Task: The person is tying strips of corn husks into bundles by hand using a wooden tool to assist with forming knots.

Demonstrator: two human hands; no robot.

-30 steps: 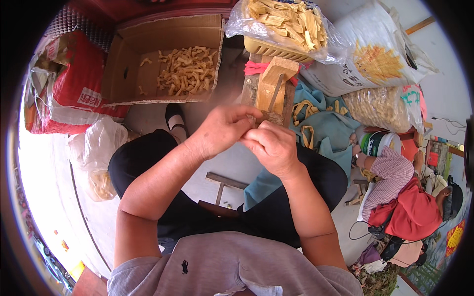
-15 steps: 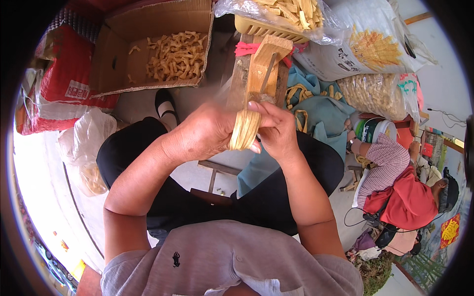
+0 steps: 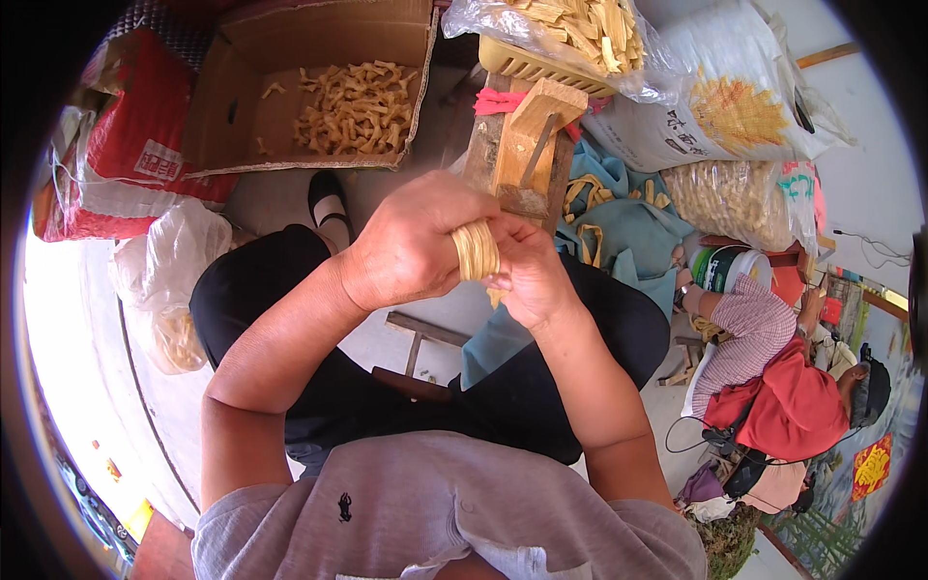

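Apparently winding yellow strip (image 3: pixel 477 251) between curled left hand (image 3: pixel 414 237) and pinching right hand (image 3: pixel 535 271). Gripping snugly with both; can't see full contact. Probably calls for steady tension, then securing loose end (image 3: pixel 496 297).

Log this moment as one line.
left hand: holds yellow strip | right hand: holds same strip | ahead: wooden block | ahead left: cardboard box, yellowish pieces inside

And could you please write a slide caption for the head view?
Hands holding a curved yellow strip, an open cardboard box beyond.
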